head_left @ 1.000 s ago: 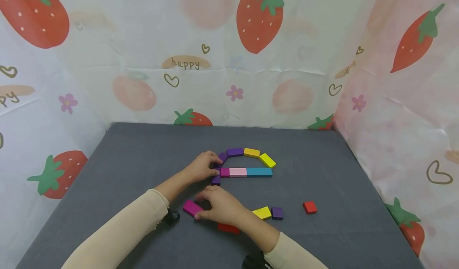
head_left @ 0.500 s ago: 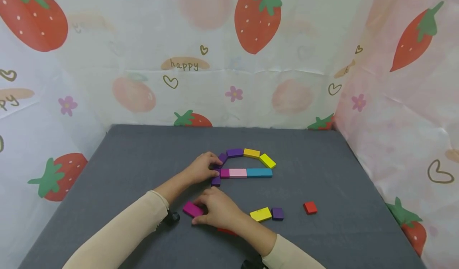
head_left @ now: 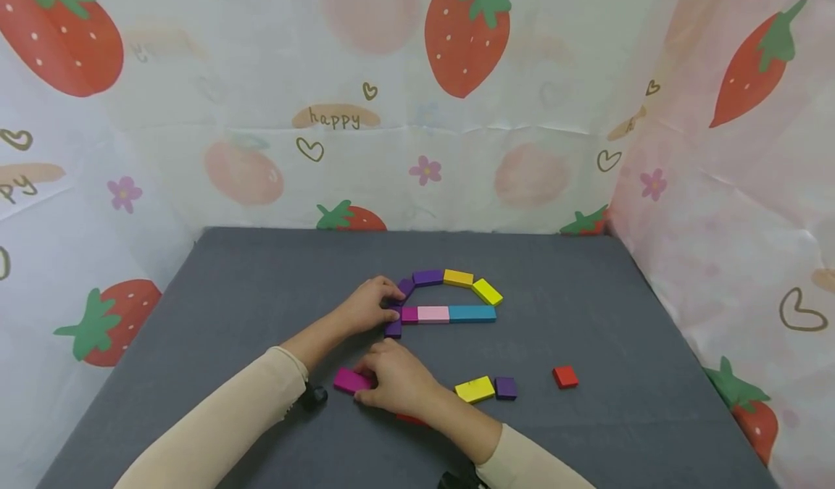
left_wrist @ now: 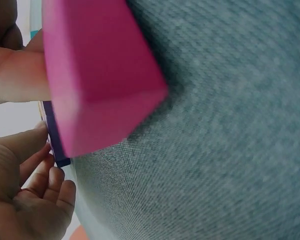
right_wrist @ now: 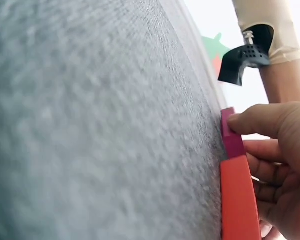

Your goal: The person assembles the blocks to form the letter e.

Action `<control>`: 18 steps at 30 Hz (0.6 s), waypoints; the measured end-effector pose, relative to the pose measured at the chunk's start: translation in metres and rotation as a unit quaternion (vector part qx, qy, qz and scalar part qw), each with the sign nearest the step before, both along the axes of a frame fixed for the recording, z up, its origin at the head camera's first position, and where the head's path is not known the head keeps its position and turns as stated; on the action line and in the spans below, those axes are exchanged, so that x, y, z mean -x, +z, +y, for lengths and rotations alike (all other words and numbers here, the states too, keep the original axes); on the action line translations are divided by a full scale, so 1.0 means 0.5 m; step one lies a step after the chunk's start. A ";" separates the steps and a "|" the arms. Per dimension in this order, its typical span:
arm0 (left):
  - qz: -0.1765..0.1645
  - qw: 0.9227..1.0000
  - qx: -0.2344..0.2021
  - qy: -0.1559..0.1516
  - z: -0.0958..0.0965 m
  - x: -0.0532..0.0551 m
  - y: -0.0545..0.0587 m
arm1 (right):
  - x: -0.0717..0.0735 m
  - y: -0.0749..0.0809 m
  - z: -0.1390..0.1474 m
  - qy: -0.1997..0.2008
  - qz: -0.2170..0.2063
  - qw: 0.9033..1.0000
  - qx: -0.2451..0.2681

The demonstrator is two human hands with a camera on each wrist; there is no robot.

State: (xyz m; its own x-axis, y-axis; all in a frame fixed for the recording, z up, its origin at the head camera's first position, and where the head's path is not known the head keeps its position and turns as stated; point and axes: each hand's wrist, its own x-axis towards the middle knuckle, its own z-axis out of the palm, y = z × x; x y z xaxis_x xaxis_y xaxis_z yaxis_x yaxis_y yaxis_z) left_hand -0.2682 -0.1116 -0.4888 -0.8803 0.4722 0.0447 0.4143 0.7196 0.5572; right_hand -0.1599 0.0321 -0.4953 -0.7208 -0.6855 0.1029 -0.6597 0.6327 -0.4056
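My left hand (head_left: 367, 306) pinches a purple block (head_left: 393, 328) at the left end of an arrangement of blocks, thumb and forefinger on it. Another purple block (head_left: 406, 286) leans at a slant just above those fingertips. Nearer to me, the right hand (head_left: 399, 378) holds a magenta block (head_left: 351, 381) by its right end, between thumb and fingers. In the right wrist view the thumb lies on the magenta block (right_wrist: 232, 135), close to the end of a red block (right_wrist: 240, 200). The left wrist view shows the magenta block (left_wrist: 105, 65) large in front.
Purple, orange (head_left: 459, 278) and yellow (head_left: 488, 292) blocks form an arc above a straight row of magenta, pink (head_left: 433, 315) and blue (head_left: 472, 314) blocks. Loose yellow (head_left: 475, 390), purple (head_left: 505, 388) and red (head_left: 565, 377) blocks lie to the right on the grey cloth (head_left: 261, 279).
The right hand has shifted slightly toward me and covers more of the red block beneath it. The magenta block has turned a little, lying less slanted. The left hand has stayed in place.
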 end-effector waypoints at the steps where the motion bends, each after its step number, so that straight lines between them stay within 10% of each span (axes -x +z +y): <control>1: -0.003 1.000 0.000 0.000 0.000 0.000 -0.001 | 0.000 0.001 0.001 -0.001 -0.002 1.000 0.002; 18: -0.010 1.000 -0.013 0.004 -0.002 -0.001 -0.004 | 0.024 0.041 0.068 -0.033 -0.039 0.999 0.007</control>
State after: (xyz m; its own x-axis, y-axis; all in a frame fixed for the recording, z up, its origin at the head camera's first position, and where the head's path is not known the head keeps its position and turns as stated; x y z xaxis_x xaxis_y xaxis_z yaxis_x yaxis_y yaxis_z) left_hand -0.2678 -0.1127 -0.4909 -0.8849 0.4640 0.0401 0.3976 0.7079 0.5838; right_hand -0.1717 0.0663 -0.4748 -0.7711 -0.6344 0.0551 -0.5826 0.6679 -0.4631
